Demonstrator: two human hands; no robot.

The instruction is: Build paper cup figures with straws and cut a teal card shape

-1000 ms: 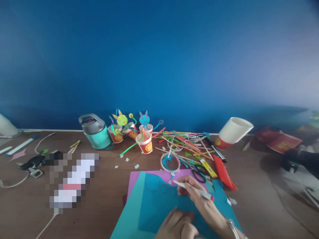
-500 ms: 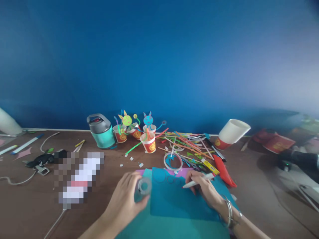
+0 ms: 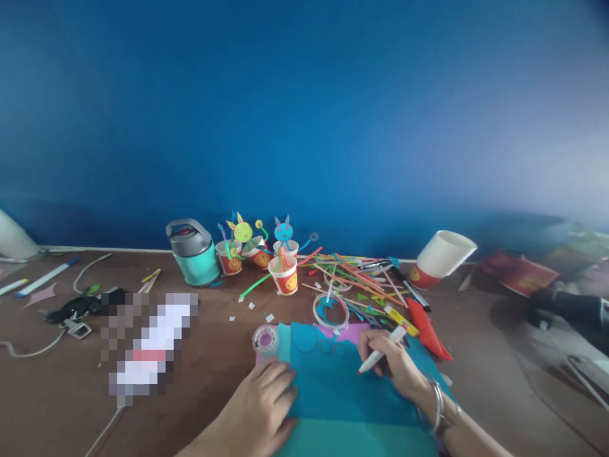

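The rectangular blue paper sheet (image 3: 328,388) is patterned with dark circles (image 3: 304,339); the slim white plastic marker (image 3: 384,348) is tipped red; the cylindrical turquoise flask (image 3: 196,263) is grey-topped.

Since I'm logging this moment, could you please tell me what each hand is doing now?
Left hand: open, palm down at the left edge of the blue paper, nothing visibly held.
Right hand: closed on a white marker, tip down.

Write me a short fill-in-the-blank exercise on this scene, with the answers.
The person's ____ hand holds a white marker pen.
The blue rectangular paper sheet bears ____ drawn circles.
The clear round tape roll lies nearer the ____ hand.
The teal cylindrical flask has a ____ lid.
Missing words: right; three; left; grey.
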